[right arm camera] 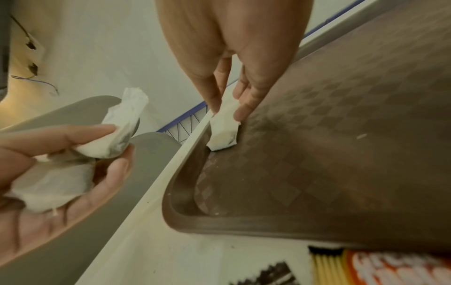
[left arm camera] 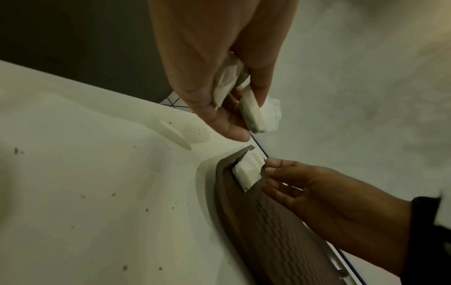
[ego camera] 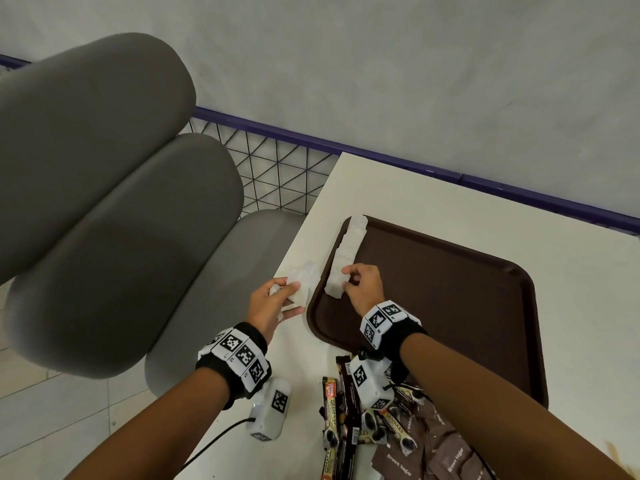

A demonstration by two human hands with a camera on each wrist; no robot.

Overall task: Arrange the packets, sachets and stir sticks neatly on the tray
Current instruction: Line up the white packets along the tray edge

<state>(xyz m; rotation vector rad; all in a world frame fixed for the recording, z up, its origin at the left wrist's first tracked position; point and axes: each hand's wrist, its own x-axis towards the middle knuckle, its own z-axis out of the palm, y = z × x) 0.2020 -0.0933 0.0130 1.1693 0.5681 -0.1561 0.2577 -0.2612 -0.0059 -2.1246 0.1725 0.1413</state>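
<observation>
A brown tray (ego camera: 450, 289) lies on the white table (ego camera: 398, 188). Along its left edge runs a row of white sachets (ego camera: 348, 251). My right hand (ego camera: 363, 284) pinches the nearest white sachet (right arm camera: 223, 129) of that row, set on the tray (right arm camera: 341, 144) floor by the rim. My left hand (ego camera: 273, 301) hovers just left of the tray, over the table's edge, gripping a bunch of white sachets (ego camera: 301, 284), which also shows in the left wrist view as white sachets (left arm camera: 256, 113). A heap of brown and black packets (ego camera: 391, 434) lies at the table's near side.
A grey padded chair (ego camera: 104, 202) stands left of the table. A purple rail with wire mesh (ego camera: 277, 168) runs behind it, before a grey wall. Wooden stir sticks (ego camera: 614, 452) show at the lower right edge.
</observation>
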